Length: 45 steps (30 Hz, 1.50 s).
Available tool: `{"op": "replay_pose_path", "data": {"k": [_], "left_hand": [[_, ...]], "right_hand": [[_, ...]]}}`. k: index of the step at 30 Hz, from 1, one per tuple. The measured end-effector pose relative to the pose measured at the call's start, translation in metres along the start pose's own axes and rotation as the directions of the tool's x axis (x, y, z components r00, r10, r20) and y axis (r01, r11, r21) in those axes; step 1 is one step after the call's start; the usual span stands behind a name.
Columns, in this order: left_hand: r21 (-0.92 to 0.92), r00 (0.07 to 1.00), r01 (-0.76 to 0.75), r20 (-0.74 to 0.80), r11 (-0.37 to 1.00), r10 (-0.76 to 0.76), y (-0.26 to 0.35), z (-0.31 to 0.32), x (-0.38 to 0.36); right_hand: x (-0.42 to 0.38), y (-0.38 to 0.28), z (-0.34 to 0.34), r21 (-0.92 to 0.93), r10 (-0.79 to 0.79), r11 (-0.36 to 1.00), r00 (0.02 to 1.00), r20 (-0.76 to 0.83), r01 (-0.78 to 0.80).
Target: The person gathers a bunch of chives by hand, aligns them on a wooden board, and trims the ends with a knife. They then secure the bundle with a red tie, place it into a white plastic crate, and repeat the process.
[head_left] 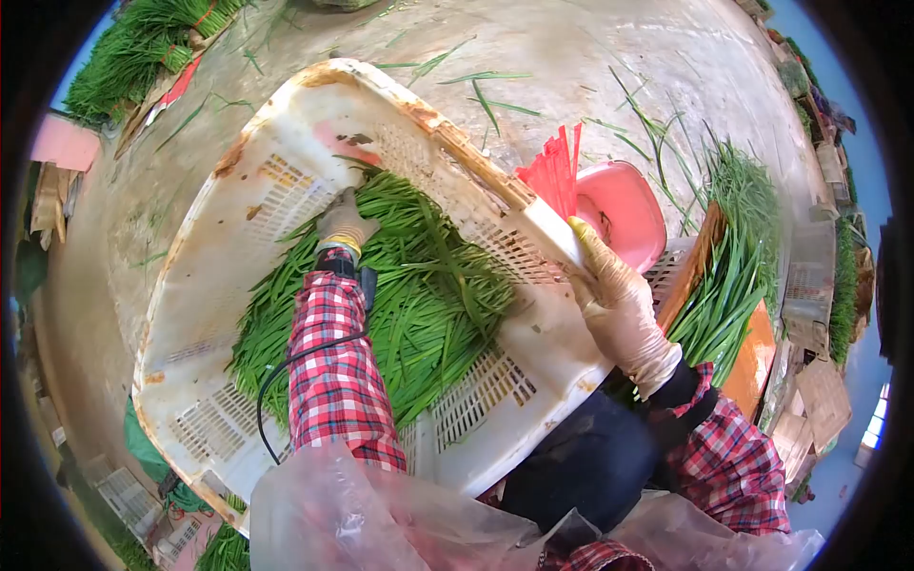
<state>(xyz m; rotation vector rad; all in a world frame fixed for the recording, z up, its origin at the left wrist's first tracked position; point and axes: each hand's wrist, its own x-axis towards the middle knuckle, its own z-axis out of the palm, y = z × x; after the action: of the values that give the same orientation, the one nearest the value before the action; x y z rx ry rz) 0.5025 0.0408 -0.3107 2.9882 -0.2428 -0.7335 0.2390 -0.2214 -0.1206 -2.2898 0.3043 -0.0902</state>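
Observation:
A large, tilted white plastic basket [214, 209] with brown-stained edges holds a loose heap of garlic chives [400, 285]. My left hand [347, 224], in a light glove, is down inside it at the far side of the heap, touching the leaves. Its fingers are mostly hidden, so their grip does not show. On the basket's right rim, my right hand [619, 305] is closed in a pale, shiny glove, thumb over the edge. Just beyond that hand are red plastic strips [560, 171] and a pink tub [636, 214].
More chives [747, 228] lie at the right beside a wooden board [695, 266]. Tied bundles [124, 62] are stacked at the far left. Loose leaves are scattered over the concrete floor [562, 57]. A thin black cable [271, 381] loops by my left sleeve; clear plastic sheeting [333, 514] covers my lap.

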Motion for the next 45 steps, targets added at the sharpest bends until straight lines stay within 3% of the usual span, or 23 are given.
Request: {"op": "replay_pose_path", "data": {"k": [2,5,6,10,11,13,17,19,20,24,27,28,32,36,39,40,43,45], "left_hand": [[0.032,0.984,0.116,0.129,0.993,-0.12,0.0,-0.006,0.007],[0.191,0.973,0.032,0.22,0.981,-0.075,0.003,-0.014,0.013],[0.221,0.985,-0.01,0.171,0.975,-0.029,0.002,-0.014,0.009],[0.059,0.992,-0.122,-0.006,0.991,0.123,-0.02,0.014,0.001],[-0.004,0.991,-0.13,0.017,0.992,0.13,-0.023,0.015,0.003],[-0.121,0.988,-0.125,0.073,0.985,0.135,-0.029,0.011,-0.005],[-0.078,0.996,-0.068,-0.063,0.995,0.064,-0.012,0.029,-0.059],[-0.005,0.979,-0.156,-0.132,0.988,0.154,0.006,0.038,-0.099],[-0.03,0.972,-0.135,-0.198,0.99,0.127,0.012,0.046,-0.121],[-0.108,0.934,-0.094,-0.353,0.99,0.05,0.03,0.07,-0.194],[-0.112,0.947,-0.105,-0.314,0.988,0.065,0.027,0.078,-0.202],[-0.172,0.929,-0.141,-0.364,0.975,0.07,0.022,0.074,-0.198],[-0.361,0.981,-0.09,-0.194,0.928,0.02,0.008,0.059,-0.164],[-0.633,0.993,-0.02,0.079,0.774,0.09,-0.017,0.022,-0.147],[-0.42,0.975,-0.201,0.001,0.885,0.222,-0.03,0.033,-0.118],[-0.216,0.974,-0.129,0.157,0.968,0.165,-0.01,0.013,-0.122],[0.188,0.958,-0.176,0.256,0.966,0.125,0.031,-0.018,-0.135],[0.2,0.965,-0.238,0.156,0.95,0.209,0.034,-0.016,-0.142]], "right_hand": [[0.001,-0.003,-0.002,-0.01,-0.004,1.0,1.0,-0.005,0.003],[0.001,-0.005,-0.002,-0.007,0.004,1.0,1.0,0.002,-0.004],[0.001,-0.006,-0.002,-0.004,0.008,1.0,1.0,0.005,-0.008],[0.001,-0.005,-0.003,-0.007,0.001,1.0,1.0,0.006,-0.001],[0.001,-0.002,-0.001,-0.006,0.006,1.0,1.0,0.001,-0.006],[-0.001,-0.004,0.0,0.008,0.016,1.0,1.0,0.011,-0.016],[0.002,-0.007,-0.002,0.018,0.021,1.0,1.0,0.018,-0.021],[0.002,-0.008,-0.002,0.006,0.025,1.0,1.0,0.014,-0.025],[0.001,-0.009,-0.001,0.072,0.003,0.997,1.0,-0.01,-0.002],[0.001,-0.015,-0.006,-0.042,0.01,0.999,1.0,0.006,-0.01],[0.001,-0.015,-0.007,-0.049,0.028,0.998,1.0,0.009,-0.027],[0.001,-0.012,-0.006,-0.041,0.026,0.999,1.0,0.002,-0.026],[0.0,-0.004,-0.004,0.017,-0.013,1.0,1.0,-0.008,0.013],[0.001,0.004,-0.001,-0.022,-0.022,1.0,1.0,-0.02,0.022],[0.001,0.012,0.004,0.04,-0.06,0.997,0.997,-0.055,0.062],[0.001,0.012,0.003,0.013,-0.057,0.998,0.997,-0.049,0.058],[0.0,0.007,0.0,-0.005,-0.018,1.0,0.999,-0.042,0.018],[0.0,0.004,-0.002,-0.028,-0.011,1.0,0.999,-0.04,0.01]]}}
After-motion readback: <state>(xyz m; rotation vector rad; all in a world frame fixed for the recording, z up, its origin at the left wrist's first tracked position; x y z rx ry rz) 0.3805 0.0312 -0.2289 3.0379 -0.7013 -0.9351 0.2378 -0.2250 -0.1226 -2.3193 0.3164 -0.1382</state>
